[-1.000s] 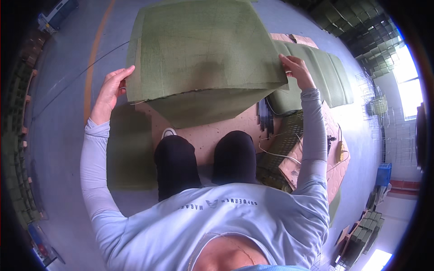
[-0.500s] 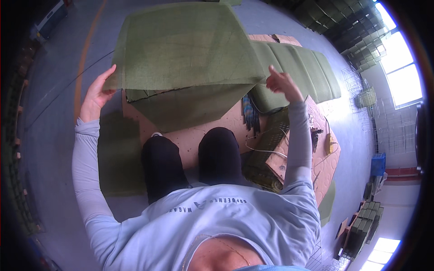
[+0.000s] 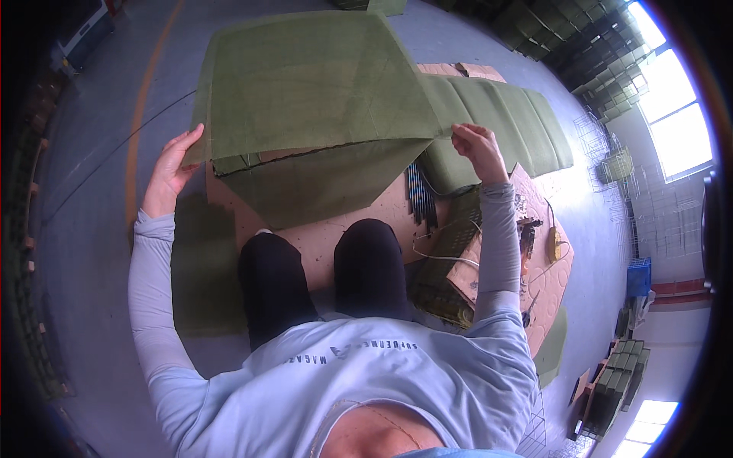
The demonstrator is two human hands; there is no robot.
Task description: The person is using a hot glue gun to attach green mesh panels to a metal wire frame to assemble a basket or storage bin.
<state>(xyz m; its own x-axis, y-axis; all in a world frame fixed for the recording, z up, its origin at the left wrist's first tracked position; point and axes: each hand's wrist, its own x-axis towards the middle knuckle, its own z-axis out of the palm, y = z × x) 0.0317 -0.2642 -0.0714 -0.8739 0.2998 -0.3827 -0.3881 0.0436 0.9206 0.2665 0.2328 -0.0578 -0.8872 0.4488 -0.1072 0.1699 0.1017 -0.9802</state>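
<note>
A large green mesh sheet [image 3: 305, 84] spreads in front of my knees, with a folded panel [image 3: 313, 187] of the same mesh hanging below its near edge. A dark line runs along the opening between them. My left hand [image 3: 175, 166] grips the sheet's near left corner, thumb on top and fingers mostly behind the mesh. At the near right corner, my right hand [image 3: 479, 151] is closed, its fingertips pinching the drawn-out tip of the mesh.
Stacked green mesh panels [image 3: 504, 122] lie to the right. Dark rods [image 3: 421, 200] rest on cardboard [image 3: 336, 244] by my right knee. Further right, a cardboard-topped stand [image 3: 551, 263] carries tools and a yellow item [image 3: 555, 244]. Another dark green sheet [image 3: 202, 267] lies at left.
My right hand has gone from an extended finger to a closed pinch at the sheet's right corner. My left hand has shifted slightly right and down with its corner.
</note>
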